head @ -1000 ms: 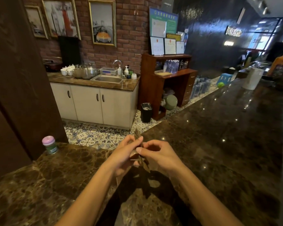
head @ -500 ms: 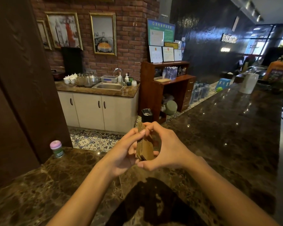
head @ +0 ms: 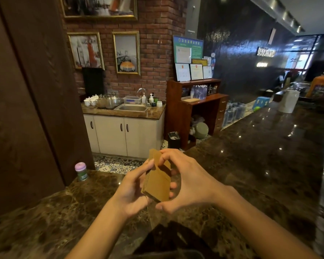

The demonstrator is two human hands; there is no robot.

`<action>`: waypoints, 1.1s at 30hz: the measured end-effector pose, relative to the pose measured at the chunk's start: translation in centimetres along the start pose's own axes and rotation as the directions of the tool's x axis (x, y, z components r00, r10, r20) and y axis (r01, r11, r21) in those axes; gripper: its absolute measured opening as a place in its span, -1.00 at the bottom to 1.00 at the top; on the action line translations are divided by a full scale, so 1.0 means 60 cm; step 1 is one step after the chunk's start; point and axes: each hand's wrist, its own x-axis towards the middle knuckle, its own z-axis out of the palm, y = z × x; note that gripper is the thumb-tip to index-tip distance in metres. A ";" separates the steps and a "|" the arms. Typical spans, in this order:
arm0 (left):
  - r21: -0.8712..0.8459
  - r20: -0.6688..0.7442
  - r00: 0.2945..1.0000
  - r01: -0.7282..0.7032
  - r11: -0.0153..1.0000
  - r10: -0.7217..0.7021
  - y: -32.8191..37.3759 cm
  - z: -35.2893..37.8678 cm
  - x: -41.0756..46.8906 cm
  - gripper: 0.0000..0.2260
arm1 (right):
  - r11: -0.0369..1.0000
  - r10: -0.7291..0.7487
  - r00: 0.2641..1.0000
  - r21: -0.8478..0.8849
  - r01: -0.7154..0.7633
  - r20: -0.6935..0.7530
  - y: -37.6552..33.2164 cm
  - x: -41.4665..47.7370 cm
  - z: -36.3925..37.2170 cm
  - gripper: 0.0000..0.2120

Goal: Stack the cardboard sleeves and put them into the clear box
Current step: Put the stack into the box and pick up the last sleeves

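Observation:
A stack of flat brown cardboard sleeves (head: 158, 181) stands on edge in the air above the dark marble counter (head: 251, 165), tilted a little. My left hand (head: 133, 189) holds its left side, thumb up along the top edge. My right hand (head: 189, 181) grips it from the right, fingers curled over the top and thumb under the lower corner. The clear box is not in view, though a dark rim shows at the bottom edge.
A small jar with a pink lid (head: 81, 171) stands on the counter at the left, by a dark wooden panel (head: 26, 109). A white container (head: 288, 100) sits far along the counter at the right. Beyond the counter are a sink cabinet (head: 123, 133) and a wooden shelf (head: 195, 109).
Both hands have lifted the sleeves higher off the counter and turned the stack from edge-on so its broad brown face shows; the view has tilted and shifted.

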 end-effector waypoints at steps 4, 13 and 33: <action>0.052 -0.025 0.996 0.084 0.995 -0.083 -0.026 -0.007 -0.046 -0.53 | 0.999 -0.028 1.000 -0.020 0.029 0.013 -0.023 -0.038 0.029 -0.22; 0.918 -0.207 0.971 0.235 -0.319 0.119 -0.089 -0.044 -0.216 -0.73 | 0.992 0.113 0.940 -0.081 -0.092 0.323 -0.017 -0.174 0.096 -0.27; 0.623 -0.422 0.902 0.220 -0.750 -0.086 -0.222 -0.063 -0.277 -0.50 | 0.948 0.238 0.819 -0.310 -0.078 0.522 0.001 -0.233 0.325 -0.06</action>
